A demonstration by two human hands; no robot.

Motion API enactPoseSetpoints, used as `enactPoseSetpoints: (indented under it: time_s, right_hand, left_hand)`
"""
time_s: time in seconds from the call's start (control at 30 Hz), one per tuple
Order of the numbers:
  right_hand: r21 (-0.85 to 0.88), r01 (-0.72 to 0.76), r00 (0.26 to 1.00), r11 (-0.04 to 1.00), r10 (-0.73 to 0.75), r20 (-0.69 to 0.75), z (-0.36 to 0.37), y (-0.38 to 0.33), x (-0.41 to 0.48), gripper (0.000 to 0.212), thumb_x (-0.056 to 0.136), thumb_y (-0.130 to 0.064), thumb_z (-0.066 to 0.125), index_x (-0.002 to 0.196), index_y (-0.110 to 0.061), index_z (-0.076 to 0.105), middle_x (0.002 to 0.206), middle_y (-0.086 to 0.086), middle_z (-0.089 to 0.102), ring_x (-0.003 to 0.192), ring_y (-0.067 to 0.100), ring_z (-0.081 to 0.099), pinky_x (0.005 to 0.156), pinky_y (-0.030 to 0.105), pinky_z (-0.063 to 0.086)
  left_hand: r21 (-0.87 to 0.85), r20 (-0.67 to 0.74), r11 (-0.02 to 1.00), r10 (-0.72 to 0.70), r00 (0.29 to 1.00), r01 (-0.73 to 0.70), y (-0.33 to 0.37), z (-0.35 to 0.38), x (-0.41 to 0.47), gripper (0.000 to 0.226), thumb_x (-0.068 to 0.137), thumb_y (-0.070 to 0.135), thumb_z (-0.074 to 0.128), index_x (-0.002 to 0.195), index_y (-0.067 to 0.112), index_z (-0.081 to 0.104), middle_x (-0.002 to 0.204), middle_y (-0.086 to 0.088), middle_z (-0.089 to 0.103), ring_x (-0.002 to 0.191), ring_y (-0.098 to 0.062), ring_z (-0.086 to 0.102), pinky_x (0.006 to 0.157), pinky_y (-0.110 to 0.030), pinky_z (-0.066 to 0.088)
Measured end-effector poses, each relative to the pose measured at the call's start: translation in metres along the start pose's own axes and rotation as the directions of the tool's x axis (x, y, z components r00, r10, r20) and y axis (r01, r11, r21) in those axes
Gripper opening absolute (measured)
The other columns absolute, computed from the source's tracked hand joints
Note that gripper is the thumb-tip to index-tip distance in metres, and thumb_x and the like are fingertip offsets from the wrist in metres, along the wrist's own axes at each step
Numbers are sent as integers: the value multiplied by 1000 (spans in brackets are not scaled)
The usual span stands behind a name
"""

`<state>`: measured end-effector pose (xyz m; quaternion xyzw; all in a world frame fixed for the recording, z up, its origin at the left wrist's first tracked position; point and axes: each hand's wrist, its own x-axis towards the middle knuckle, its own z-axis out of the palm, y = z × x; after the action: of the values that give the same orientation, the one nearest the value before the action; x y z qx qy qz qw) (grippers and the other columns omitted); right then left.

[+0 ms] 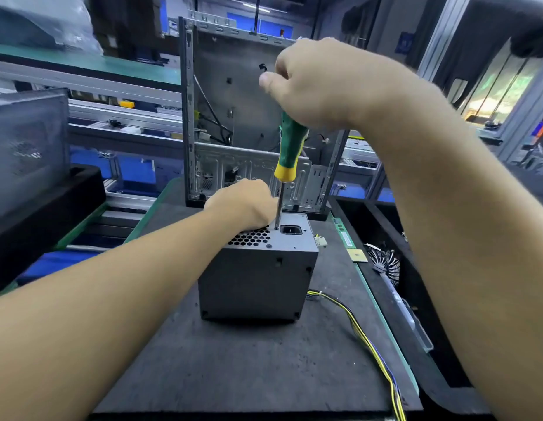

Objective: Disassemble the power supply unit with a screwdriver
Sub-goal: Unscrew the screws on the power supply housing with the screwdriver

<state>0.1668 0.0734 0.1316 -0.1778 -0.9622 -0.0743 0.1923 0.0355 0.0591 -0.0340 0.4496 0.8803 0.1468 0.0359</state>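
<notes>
PSU [258,268] upright on table [233,366], socket face up | left hand [242,205] on its top, fingers hidden, grip unclear, likely steadying | right hand [318,83] fingers clenched round screwdriver [290,147], tip at top-face screw

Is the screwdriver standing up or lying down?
Standing up: the screwdriver rests tip-down on the power supply unit, right hand gripping its handle.

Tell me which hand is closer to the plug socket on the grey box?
Left. The left hand rests on top of the power supply, just beside the socket. The right hand is high above it, gripping the screwdriver handle.
</notes>
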Motion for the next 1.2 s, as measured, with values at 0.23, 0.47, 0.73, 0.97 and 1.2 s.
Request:
enactPoseSetpoints:
  time_s: [0.23, 0.47, 0.73, 0.97, 1.2]
  right_hand:
    - [55, 35, 993, 998, -41, 111, -11, -2, -8, 34, 89, -37, 41, 99, -13, 64, 78, 4, 70, 62, 22, 63, 57, 30, 43]
    - [-18, 36, 998, 999, -35, 49, 0, 1, 6, 29, 102, -35, 35, 94, -12, 52, 86, 5, 62, 66, 22, 54, 53, 32, 31]
    - [62, -21, 985, 998, 10, 174, -8, 4, 2, 39, 91, -41, 40, 91, -9, 62, 72, 9, 70, 56, 24, 66, 52, 27, 41]
    - [76, 51, 986, 996, -62, 158, -8, 0, 5, 31, 95, -29, 44, 105, -9, 65, 89, 6, 72, 73, 28, 70, 56, 31, 50]
    - [16, -17, 981, 1000, 14, 192, -8, -2, 4, 46, 95, -51, 39, 87, -13, 63, 66, 2, 71, 46, 16, 66, 49, 24, 43]
  left_hand:
    - [-42, -13, 998, 50, 999, -51, 0, 0, 0, 36, 78, 43, 29, 69, 17, 52, 72, -6, 57, 67, -29, 57, 66, -35, 44]
    - [-660, -57, 706, 293, 954, -256, -8, -14, -20, 40, 81, 0, 53, 64, 30, 73, 84, 9, 76, 90, -13, 69, 81, -30, 49]
    - [-639, 143, 705, 502, 853, -308, -28, -32, -36, 22, 78, -9, 64, 98, 1, 69, 100, -1, 72, 90, -20, 62, 82, -29, 47]
    - [-563, 84, 733, 511, 855, -383, -30, -28, -34, 18, 82, -3, 73, 97, 8, 75, 96, 19, 63, 99, -6, 62, 92, -17, 43]
    - [-554, 60, 747, 476, 877, -368, -28, -26, -33, 11, 83, 2, 75, 90, 10, 76, 101, 8, 65, 91, -5, 63, 81, -11, 45]
